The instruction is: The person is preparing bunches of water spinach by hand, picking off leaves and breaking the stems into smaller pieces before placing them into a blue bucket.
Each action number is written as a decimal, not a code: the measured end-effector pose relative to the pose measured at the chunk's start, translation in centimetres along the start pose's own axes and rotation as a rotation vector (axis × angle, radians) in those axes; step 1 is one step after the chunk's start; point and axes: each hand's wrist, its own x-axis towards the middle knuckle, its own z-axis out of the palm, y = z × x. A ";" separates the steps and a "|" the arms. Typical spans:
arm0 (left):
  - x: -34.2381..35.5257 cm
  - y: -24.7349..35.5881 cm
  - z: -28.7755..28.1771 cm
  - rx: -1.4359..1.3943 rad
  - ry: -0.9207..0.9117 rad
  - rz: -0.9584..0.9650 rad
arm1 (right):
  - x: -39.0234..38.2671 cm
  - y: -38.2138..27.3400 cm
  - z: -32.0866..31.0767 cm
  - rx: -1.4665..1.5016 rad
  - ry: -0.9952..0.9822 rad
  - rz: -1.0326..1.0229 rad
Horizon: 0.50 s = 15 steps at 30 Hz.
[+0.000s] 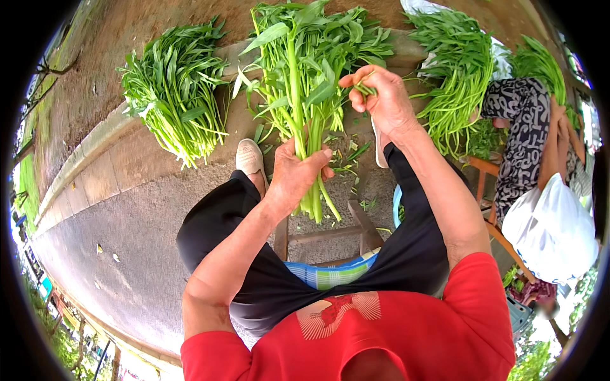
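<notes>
A tall bunch of long-stemmed leafy greens (295, 82) is held upright in my left hand (298, 168), whose fingers wrap round the thick pale stems over the ground between my feet. My right hand (378, 95) is raised just to the right of the bunch, its fingers curled on a few short green stem pieces (367, 86). Loose cut leaves and stem bits (343, 168) lie on the pavement below the bunch.
More bundles of greens lie at left (175, 95) and right (451, 82), along a low kerb (114, 133). A wooden stool frame (324, 236) is beneath me. At the right are another person's patterned trouser leg (521, 127), a white plastic bag (546, 232) and a wooden chair (480, 178).
</notes>
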 end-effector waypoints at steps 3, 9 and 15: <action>0.2 -0.4 0.2 0.078 0.007 0.040 | -0.3 0.1 -0.1 -0.014 -0.021 0.030; 0.8 -1.2 0.2 0.213 0.028 0.154 | -1.1 1.2 0.3 -0.215 -0.123 0.112; 1.2 -2.2 -0.1 0.418 0.083 0.282 | -2.0 2.5 1.5 -0.349 -0.007 0.151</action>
